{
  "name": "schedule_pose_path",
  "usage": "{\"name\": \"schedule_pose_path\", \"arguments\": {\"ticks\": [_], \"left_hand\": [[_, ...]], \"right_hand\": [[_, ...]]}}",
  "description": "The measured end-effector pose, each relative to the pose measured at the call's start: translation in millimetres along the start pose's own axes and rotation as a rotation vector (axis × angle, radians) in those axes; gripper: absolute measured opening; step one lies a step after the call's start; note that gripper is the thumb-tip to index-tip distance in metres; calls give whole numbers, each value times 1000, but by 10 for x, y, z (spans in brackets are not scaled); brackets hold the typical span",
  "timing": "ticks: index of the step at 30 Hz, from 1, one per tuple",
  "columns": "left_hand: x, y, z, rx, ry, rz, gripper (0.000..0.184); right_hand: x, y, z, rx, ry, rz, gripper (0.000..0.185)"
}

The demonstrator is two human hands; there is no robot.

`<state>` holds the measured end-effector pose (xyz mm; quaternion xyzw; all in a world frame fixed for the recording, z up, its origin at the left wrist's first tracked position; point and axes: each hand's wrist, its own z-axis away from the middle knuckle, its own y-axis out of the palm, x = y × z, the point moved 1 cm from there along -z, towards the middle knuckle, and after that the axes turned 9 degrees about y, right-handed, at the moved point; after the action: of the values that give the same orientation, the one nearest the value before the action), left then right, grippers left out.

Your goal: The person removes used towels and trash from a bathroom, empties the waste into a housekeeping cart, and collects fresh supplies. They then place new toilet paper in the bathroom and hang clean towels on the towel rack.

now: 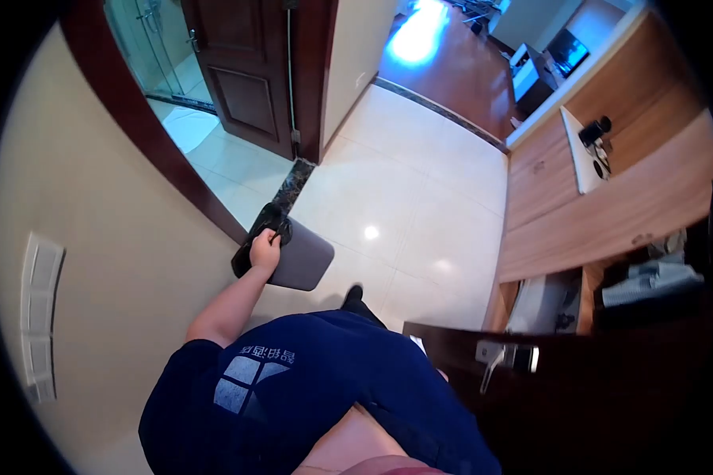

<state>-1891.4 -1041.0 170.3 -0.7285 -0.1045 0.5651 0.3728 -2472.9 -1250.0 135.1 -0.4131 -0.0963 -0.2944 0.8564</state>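
Observation:
My left hand (265, 249) is closed on the black plastic (280, 224) at the rim of a grey container (303, 261), which looks like a bin hanging tilted beside the left wall. Of my right hand (444, 376), only a sliver of skin shows past the dark blue shirt, near the edge of a dark door (459, 336); its fingers are hidden. A small white item (417, 343) pokes out just above it, too small to identify.
A brown door (242, 71) stands at the bathroom opening, upper left. Pale floor tiles (420, 182) lead to a room with a wooden floor. On the right are a wooden cabinet (531, 229) with a shelf and folded cloth (650, 283). One dark shoe (355, 296) shows below.

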Motion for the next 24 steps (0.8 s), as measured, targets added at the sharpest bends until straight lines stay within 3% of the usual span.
{"name": "schedule_pose_path", "arguments": {"ticks": [5, 7, 9, 14, 16, 17, 20, 22, 24], "left_hand": [[422, 19, -1359, -139, -167, 79, 19], [128, 200, -1532, -166, -301, 73, 20], [-45, 513, -1909, -235, -406, 55, 20], [63, 207, -2902, -450, -541, 17, 19], [251, 128, -3266, -481, -710, -35, 18], [480, 131, -3427, -519, -727, -49, 18], [957, -75, -3838, -612, -892, 5, 21], [1249, -198, -4035, -623, -955, -44, 22], [1580, -458, -4479, -651, -1006, -56, 22]], "right_hand": [[1150, 591, -913, 26, 12, 159, 30], [1767, 584, -1582, 81, -51, 248, 31], [2570, 728, -2337, 139, -128, 303, 31], [4888, 1449, -3598, 174, -351, 302, 32], [6128, 1935, -3297, 323, -466, 337, 31], [7059, 2133, -2443, 452, -532, 380, 29], [8137, 3238, -2065, 642, -695, 335, 28], [8750, 3714, -1491, 851, -588, 383, 30], [9112, 4235, -1473, 828, -720, 397, 30]]}}
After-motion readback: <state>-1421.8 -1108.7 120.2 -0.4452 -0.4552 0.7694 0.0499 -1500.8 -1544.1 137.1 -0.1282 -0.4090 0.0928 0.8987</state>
